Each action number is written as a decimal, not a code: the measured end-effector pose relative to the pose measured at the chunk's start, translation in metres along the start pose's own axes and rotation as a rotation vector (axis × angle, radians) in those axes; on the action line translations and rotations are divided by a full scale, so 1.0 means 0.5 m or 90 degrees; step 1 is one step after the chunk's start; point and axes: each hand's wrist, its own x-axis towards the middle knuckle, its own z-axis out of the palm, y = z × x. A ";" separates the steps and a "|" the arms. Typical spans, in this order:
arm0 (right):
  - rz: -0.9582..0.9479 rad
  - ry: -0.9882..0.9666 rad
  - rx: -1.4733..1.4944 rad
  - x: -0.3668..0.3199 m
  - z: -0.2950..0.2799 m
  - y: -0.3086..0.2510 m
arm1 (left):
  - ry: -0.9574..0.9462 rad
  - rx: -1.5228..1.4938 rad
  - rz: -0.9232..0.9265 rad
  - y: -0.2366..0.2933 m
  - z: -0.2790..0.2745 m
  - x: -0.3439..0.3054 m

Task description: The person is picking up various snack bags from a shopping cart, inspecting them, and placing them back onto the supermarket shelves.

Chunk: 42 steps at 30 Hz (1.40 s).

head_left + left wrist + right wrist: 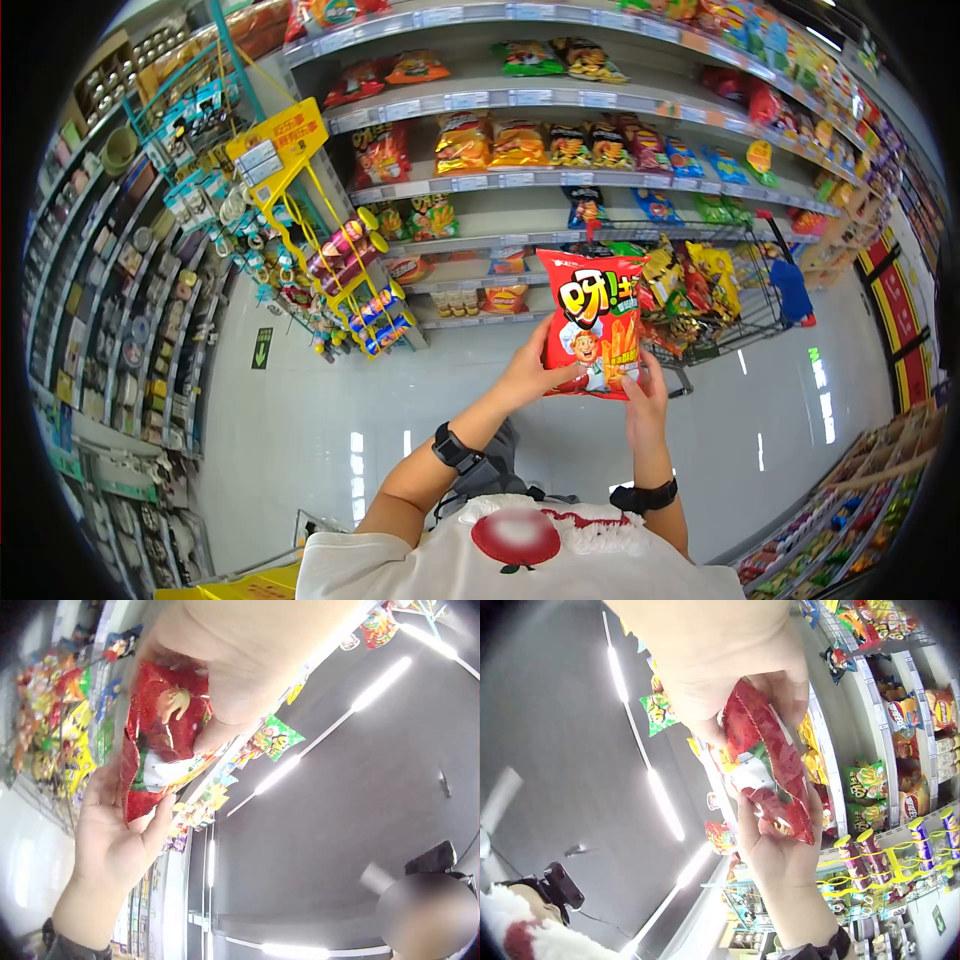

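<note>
A red snack bag with a cartoon chef and yellow fries on its front is held upright before the person's chest in the head view. The left hand grips its lower left side, thumb across the front. At the lower right corner the right hand holds it the same way, thumb on the front. Both wrist views look at the bag's bottom edge: the red bag lies between both hands in the left wrist view, and its crimped red seam faces the camera in the right wrist view. Fingers behind the bag are mostly hidden.
A shopping cart heaped with snack bags stands just behind the bag, to the right. Shelves of snack bags run across the front. A yellow rack with tube packs is at the left; grey tiled floor lies below.
</note>
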 end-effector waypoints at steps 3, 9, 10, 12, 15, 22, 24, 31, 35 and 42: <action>0.034 -0.045 -0.062 0.106 0.056 0.038 | -0.003 0.042 0.036 -0.011 -0.105 0.056; 0.088 -0.208 -0.049 0.379 0.257 0.087 | 0.099 0.242 0.067 0.115 -0.343 0.179; 0.080 -0.234 -0.047 0.429 0.305 0.083 | 0.143 0.306 0.115 0.140 -0.391 0.204; 0.063 -0.283 -0.041 0.518 0.405 0.068 | 0.233 0.437 0.206 0.181 -0.482 0.251; 0.039 -0.339 0.013 0.642 0.532 0.057 | 0.330 0.467 0.292 0.258 -0.583 0.314; -0.041 -0.332 -0.006 0.853 0.724 0.036 | 0.497 0.736 0.320 0.367 -0.708 0.433; -0.047 -0.314 -0.018 0.917 0.758 0.066 | 0.476 0.875 0.254 0.374 -0.739 0.456; 0.040 -0.359 0.028 1.011 0.916 0.089 | 0.549 1.003 0.055 0.406 -0.819 0.511; 0.023 -0.355 -0.044 1.020 1.001 0.101 | 0.618 1.044 -0.024 0.391 -0.913 0.575; -0.275 -0.300 -0.548 1.093 1.070 0.147 | 0.702 1.134 -0.065 0.383 -0.951 0.603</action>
